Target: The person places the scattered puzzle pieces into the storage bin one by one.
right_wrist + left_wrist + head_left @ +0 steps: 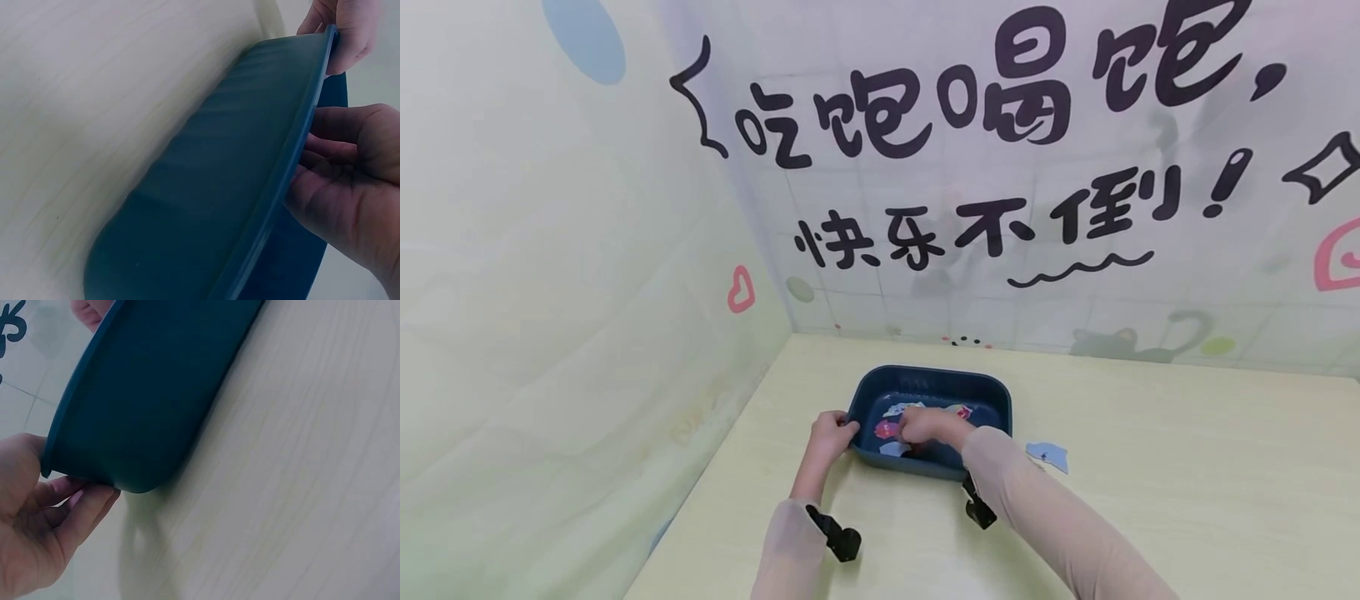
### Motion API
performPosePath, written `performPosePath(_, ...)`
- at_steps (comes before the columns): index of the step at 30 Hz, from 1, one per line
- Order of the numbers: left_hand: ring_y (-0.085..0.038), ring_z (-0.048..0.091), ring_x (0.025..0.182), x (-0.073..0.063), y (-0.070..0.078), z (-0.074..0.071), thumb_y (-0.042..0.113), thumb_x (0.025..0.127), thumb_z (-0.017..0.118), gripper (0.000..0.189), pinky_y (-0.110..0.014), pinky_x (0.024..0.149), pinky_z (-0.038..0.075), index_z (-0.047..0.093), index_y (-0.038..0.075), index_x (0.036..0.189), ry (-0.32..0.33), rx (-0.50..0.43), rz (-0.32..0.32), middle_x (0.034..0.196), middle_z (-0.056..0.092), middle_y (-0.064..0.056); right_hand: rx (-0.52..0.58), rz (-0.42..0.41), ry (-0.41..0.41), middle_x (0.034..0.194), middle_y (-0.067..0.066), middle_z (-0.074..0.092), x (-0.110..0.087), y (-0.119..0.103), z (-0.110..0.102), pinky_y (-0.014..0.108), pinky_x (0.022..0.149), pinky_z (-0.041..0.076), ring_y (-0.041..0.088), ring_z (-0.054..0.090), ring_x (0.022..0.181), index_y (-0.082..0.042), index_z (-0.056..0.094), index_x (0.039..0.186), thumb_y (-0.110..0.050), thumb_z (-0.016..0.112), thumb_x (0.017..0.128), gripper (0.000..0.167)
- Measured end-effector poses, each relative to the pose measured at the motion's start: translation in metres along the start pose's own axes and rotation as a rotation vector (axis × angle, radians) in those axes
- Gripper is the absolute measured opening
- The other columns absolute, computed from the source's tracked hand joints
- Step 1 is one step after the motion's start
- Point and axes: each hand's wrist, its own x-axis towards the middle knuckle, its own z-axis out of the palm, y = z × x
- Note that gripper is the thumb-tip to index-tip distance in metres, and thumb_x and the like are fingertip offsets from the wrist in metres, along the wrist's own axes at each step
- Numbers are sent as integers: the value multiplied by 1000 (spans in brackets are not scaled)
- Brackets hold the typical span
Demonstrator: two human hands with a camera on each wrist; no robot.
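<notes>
A dark blue rectangular tub [932, 379] with rounded corners stands on the table. At its left end my left hand [832, 435] grips the rim, thumb over the edge and fingers against the outer wall [150, 394]. My right hand [921, 425] reaches over the near side, down into the tub. Its fingers are bent, but the rim [300, 144] hides the tips in the right wrist view. Flat printed pieces lie around it on the tub's floor: a pink one [886, 429], a pale blue one [892, 448] and a red-and-green one [962, 411].
To the right of the tub, another pale blue irregular piece [1049, 456] lies on the light wood-grain table [1187, 467]. A printed cloth wall [880, 308] rises behind the table, and a second one [587, 333] closes off the left side.
</notes>
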Motion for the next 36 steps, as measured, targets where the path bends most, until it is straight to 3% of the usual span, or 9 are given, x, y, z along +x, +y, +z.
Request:
performPosePath(2,-15,56,66,0,0,0,9,84,55,27,-26,56,50,61,-10,102,-2,0,-2,84,62,-16,-6,7,-5,97,6,59,0,1,0,29,81,46,16,50,83,3,64,105,-3,48,88,25)
performPosePath(5,-15,57,66,1,-1,0,9,84,55,27,-26,57,50,61,-10,102,-3,-6,-3,85,62,-17,1,10,-16,114,11,60,0,2,0,38,96,44,19,53,97,2,61,113,-5,49,88,29)
performPosePath(12,-14,55,63,0,2,0,9,82,55,22,-25,55,49,63,-8,94,0,-6,5,79,61,-13,101,33,-32,103,11,64,-7,13,-14,36,86,51,21,60,92,2,59,113,-11,52,89,29)
performPosePath(25,-13,55,63,4,-2,2,9,83,55,22,-25,55,48,63,-8,95,-9,-4,11,78,61,-12,12,1,-119,105,12,66,-28,27,-43,35,84,51,21,63,95,-1,59,116,-20,47,93,31)
performPosePath(36,-14,55,63,2,1,1,9,84,54,24,-25,56,49,62,-8,98,-4,-3,1,81,61,-14,-34,10,-124,108,17,65,-49,38,-63,39,88,49,26,63,100,0,50,124,-20,47,94,37)
